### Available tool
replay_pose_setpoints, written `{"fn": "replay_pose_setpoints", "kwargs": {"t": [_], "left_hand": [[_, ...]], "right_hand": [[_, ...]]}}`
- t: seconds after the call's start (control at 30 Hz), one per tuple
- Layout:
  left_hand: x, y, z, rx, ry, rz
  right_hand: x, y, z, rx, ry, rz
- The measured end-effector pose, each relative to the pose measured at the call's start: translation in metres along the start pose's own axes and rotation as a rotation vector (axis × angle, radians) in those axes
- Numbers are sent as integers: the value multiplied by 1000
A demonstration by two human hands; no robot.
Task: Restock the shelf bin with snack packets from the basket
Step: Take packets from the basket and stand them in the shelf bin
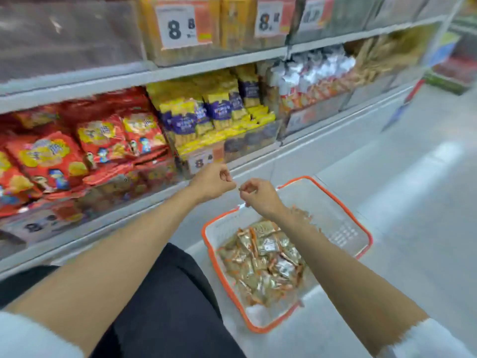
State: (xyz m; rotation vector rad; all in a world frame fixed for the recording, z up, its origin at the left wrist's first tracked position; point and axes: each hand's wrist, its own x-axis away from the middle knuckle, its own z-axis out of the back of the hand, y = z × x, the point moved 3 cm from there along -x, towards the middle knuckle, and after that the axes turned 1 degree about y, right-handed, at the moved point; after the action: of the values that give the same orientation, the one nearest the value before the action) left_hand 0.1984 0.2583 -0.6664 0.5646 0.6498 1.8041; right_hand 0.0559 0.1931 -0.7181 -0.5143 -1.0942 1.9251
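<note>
A white basket with an orange rim [361, 228] sits on the floor at my right. Several small silver and orange snack packets [265, 259] lie piled in its near end. My left hand [213, 180] and my right hand [259, 195] hover close together above the basket's far edge, in front of the lowest shelf. Both have curled fingers and hold no packet that I can make out. The clear shelf bin with yellow and purple packets [214, 117] stands just beyond my left hand.
Red snack bags [77, 151] fill the bin to the left. White and orange packets [309, 81] fill the bin to the right. A price tag marked 8 [204, 161] hangs on the shelf front. My dark-trousered knee [167, 293] is at the bottom centre.
</note>
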Motion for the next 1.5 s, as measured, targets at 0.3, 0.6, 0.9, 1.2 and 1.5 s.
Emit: {"fn": "replay_pose_setpoints", "kwargs": {"t": [0.3, 0.6, 0.9, 1.2, 1.5], "left_hand": [[9, -77, -125, 211, -244, 394], [7, -90, -145, 263, -301, 467], [3, -90, -153, 296, -302, 486], [1, -92, -153, 328, -309, 484], [-3, -96, -154, 360, -304, 599]], "right_hand": [[55, 219, -53, 467, -441, -501], [105, 303, -128, 455, -643, -720], [115, 311, -141, 606, -721, -626], [122, 307, -149, 676, -778, -510], [79, 241, -103, 142, -133, -573]]}}
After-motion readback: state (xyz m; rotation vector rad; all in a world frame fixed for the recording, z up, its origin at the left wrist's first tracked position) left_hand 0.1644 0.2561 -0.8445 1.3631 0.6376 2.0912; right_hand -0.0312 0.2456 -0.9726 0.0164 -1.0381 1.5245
